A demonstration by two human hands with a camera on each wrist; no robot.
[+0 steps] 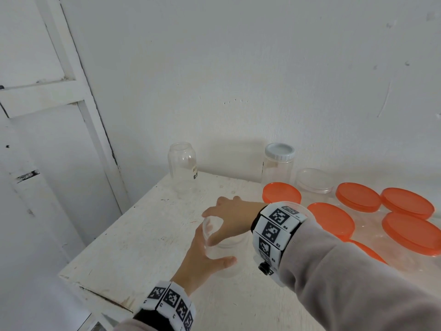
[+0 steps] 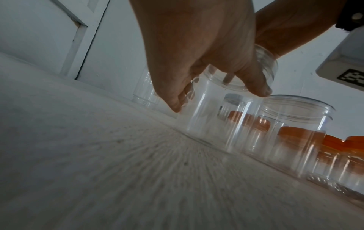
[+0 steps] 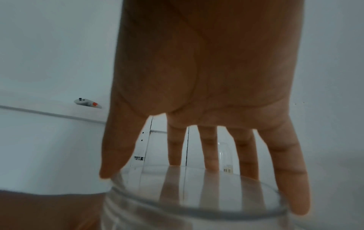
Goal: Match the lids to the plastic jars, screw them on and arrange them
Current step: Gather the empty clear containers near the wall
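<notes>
A clear plastic jar (image 1: 230, 249) stands on the white table (image 1: 143, 247), near its left half. My left hand (image 1: 212, 249) grips the jar's side, thumb on the near side and fingers on the far left. My right hand (image 1: 222, 223) reaches in from the right and arches over the jar's mouth. In the right wrist view its spread fingertips (image 3: 299, 207) hold the rim of a clear lid (image 3: 197, 207). The left wrist view shows the left hand (image 2: 216, 99) around the jar (image 2: 206, 121), with the clear lid (image 2: 265, 62) tilted on top.
At the back stand an open tall clear jar (image 1: 182, 168), a white-lidded jar (image 1: 279, 163) and a low clear-lidded jar (image 1: 313, 180). Several orange-lidded jars (image 1: 358, 197) crowd the right side. Another open clear jar (image 2: 295, 124) stands right beside the held one. The table's left edge (image 1: 71, 278) is close.
</notes>
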